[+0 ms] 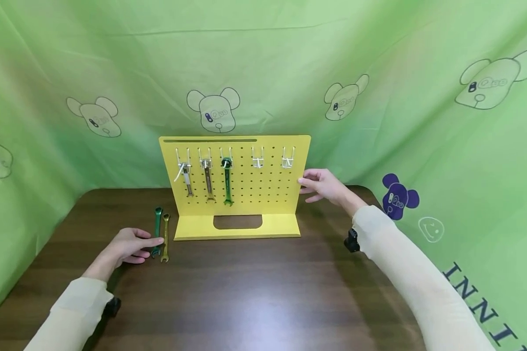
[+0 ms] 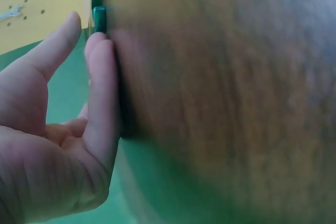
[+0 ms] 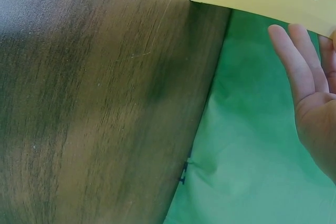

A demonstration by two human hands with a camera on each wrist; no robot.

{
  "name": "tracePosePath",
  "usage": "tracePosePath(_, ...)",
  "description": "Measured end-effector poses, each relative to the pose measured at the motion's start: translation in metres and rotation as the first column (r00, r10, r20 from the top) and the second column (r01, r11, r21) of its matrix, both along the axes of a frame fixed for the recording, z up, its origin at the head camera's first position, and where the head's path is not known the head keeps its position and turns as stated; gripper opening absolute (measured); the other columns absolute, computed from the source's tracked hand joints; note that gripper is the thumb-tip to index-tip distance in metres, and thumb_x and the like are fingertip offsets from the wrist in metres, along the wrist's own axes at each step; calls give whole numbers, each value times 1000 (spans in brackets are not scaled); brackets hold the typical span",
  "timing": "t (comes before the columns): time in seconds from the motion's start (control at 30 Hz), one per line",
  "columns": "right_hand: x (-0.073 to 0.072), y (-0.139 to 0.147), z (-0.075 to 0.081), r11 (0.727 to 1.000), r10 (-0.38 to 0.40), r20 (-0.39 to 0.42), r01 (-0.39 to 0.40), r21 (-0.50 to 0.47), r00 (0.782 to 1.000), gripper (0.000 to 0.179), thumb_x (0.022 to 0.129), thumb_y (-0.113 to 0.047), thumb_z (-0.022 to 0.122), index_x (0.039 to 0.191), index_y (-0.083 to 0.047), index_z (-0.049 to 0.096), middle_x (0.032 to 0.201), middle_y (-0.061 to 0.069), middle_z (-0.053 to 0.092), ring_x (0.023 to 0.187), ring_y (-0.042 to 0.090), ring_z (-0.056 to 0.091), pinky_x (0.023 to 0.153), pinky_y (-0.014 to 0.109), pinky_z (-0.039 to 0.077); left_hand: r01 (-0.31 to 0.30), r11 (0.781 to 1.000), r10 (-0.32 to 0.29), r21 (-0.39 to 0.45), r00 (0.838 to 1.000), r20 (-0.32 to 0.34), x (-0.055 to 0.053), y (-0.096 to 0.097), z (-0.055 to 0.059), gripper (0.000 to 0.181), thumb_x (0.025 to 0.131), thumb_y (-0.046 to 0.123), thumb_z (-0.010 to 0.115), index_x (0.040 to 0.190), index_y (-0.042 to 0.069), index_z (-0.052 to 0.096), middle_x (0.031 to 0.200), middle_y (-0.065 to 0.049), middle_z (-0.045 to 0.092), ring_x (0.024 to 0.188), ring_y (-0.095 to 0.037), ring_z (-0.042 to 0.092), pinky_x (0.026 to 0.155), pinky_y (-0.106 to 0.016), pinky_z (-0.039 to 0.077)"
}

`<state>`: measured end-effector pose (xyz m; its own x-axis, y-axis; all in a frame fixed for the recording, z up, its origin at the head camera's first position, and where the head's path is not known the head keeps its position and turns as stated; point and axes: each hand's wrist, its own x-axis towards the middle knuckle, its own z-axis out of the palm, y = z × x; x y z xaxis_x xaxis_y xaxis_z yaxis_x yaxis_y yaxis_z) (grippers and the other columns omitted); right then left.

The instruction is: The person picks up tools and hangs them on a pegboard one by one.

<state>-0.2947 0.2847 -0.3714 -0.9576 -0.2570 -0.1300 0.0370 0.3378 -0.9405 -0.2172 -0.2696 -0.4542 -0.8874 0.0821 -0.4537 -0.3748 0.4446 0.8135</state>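
At the left of the table, my left hand (image 1: 133, 245) is beside two combination wrenches lying side by side. Its thumb reaches over the green wrench (image 1: 157, 224), close to the yellow-gold wrench (image 1: 166, 229). In the left wrist view, the thumb and fingers (image 2: 102, 93) are apart, with the green wrench end (image 2: 98, 19) just beyond the fingertips. My right hand (image 1: 325, 185) pinches the right edge of a yellow pegboard (image 1: 259, 187), thumb in front. The right wrist view shows its other fingers (image 3: 294, 61) extended by the board's edge.
On the pegboard's left hooks hang a silver wrench (image 1: 187, 183), a brownish wrench (image 1: 208, 180) and a green wrench (image 1: 228, 183). Two white hooks, one left (image 1: 257, 162) and one right (image 1: 287, 161), carry nothing. A green curtain (image 1: 263, 63) surrounds the brown table (image 1: 246, 292).
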Motion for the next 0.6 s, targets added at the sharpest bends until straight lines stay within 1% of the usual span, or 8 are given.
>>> tracePosePath(0.17, 3, 2, 0, 1000, 0, -5, 0, -5, 1000, 26, 104, -21, 62, 113, 3, 58, 105, 10, 66, 107, 33, 70, 79, 52, 61, -34, 999, 34, -13, 999, -11, 0, 5, 2, 71, 86, 28, 84, 131, -12, 46, 89, -10, 66, 60, -12, 65, 58, -30, 60)
tracePosePath(0.33, 5, 3, 3, 1000, -16, -3, 16, -3, 1000, 27, 104, -21, 61, 113, 4, 57, 104, 9, 65, 106, 32, 70, 83, 58, 57, -25, 1000, 24, -17, 1000, -16, -5, 8, 7, 64, 87, 21, 83, 130, -13, 49, 88, -10, 66, 59, -12, 65, 58, -30, 61)
tracePosePath(0.43, 4, 2, 4, 1000, -16, 1, 16, 3, 1000, 28, 104, -22, 62, 114, 4, 58, 105, 10, 66, 107, 32, 70, 82, 54, 59, -25, 1000, 25, -11, 1000, -10, -6, 8, 7, 59, 87, 18, 81, 128, -13, 50, 90, -10, 65, 60, -11, 65, 58, -30, 61)
tracePosePath(0.53, 3, 0, 4, 1000, -10, 10, 10, 9, 1000, 28, 104, -21, 62, 115, 5, 57, 105, 10, 65, 108, 33, 69, 78, 49, 61, -23, 1000, 23, -14, 1000, -5, -6, 8, 3, 54, 87, 14, 77, 125, -13, 52, 89, -10, 63, 61, -11, 65, 59, -30, 61)
tracePosePath(0.6, 2, -1, 3, 1000, -5, 16, 5, 11, 1000, 28, 104, -21, 61, 115, 5, 57, 104, 11, 64, 108, 34, 69, 78, 50, 61, -18, 1000, 18, -25, 1000, -7, -5, 7, 1, 51, 86, 13, 75, 123, -13, 53, 87, -9, 63, 60, -11, 64, 59, -30, 61)
